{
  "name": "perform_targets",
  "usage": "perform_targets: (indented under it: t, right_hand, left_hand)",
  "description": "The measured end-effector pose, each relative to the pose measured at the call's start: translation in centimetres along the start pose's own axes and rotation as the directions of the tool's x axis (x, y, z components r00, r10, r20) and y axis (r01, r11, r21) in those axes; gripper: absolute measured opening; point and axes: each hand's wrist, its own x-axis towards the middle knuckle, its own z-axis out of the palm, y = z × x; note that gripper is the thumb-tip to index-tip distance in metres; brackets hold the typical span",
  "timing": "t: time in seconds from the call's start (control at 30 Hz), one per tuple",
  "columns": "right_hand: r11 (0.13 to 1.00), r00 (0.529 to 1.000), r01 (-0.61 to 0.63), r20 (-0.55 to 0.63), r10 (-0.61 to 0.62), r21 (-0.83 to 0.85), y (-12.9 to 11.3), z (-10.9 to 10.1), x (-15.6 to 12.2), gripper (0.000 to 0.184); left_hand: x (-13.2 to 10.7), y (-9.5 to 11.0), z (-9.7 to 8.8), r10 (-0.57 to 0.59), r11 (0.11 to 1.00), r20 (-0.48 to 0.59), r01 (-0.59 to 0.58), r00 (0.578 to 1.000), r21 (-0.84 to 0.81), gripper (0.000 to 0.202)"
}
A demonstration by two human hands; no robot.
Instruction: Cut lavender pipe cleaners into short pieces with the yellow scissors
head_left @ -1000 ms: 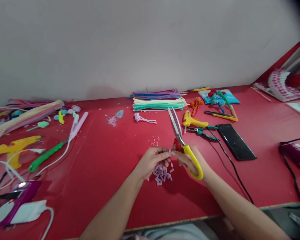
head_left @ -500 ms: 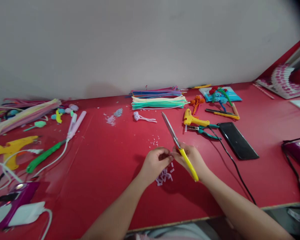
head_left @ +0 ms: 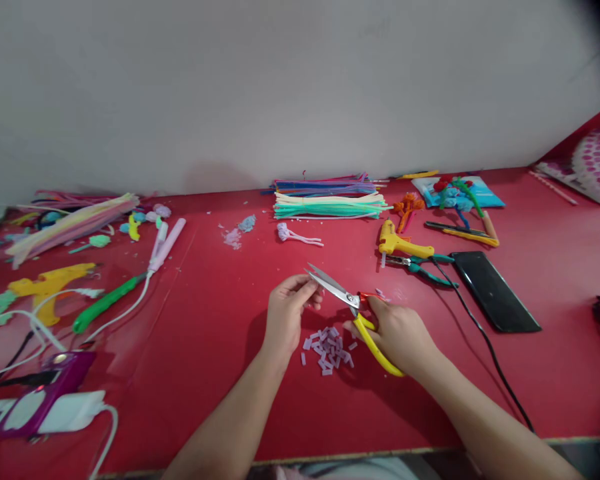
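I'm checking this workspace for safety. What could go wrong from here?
The parted blades of the scissors are close to the left hand, so closing them might nick a finger. The pile of lilac pieces is loose and could scatter if brushed. The black cord lies near the right forearm and might snag on it.

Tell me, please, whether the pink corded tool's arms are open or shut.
Open: the pink tool shows two arms spread in a V.

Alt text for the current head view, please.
The right hand holds yellow-handled scissors, blades slightly parted beside the left hand, over a red table. Small lilac pieces lie heaped near both hands; a black phone lies farther right.
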Motion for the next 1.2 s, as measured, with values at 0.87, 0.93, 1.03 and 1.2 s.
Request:
perform_targets:
  t: [0.87,0.93,1.03,1.2]
  right_hand:
    - [0.994,0.997,0.071,-0.004,-0.071,-0.081,0.40,0.78,0.00,0.040]
    - [0.994,0.997,0.072,-0.004,-0.073,-0.086,0.43,0.74,-0.01,0.041]
    - [0.994,0.997,0.073,-0.007,-0.074,-0.081,0.44,0.64,-0.02,0.041]
    - [0.995,0.998,0.069,-0.005,-0.070,-0.073,0.30,0.34,-0.01,0.041]
  left_hand:
    - [0.01,0.29,-0.19,0.024,0.999,-0.022,-0.023,0.999,0.033,0.012]
    - [0.01,0.33,-0.18,0.022,0.999,-0.023,-0.022,0.999,0.036,0.012]
    - [0.01,0.42,-0.13,0.010,0.999,-0.032,-0.009,0.999,0.038,0.013]
    - [-0.04,0.50,-0.16,0.023,0.999,-0.015,-0.022,1.000,0.042,0.012]
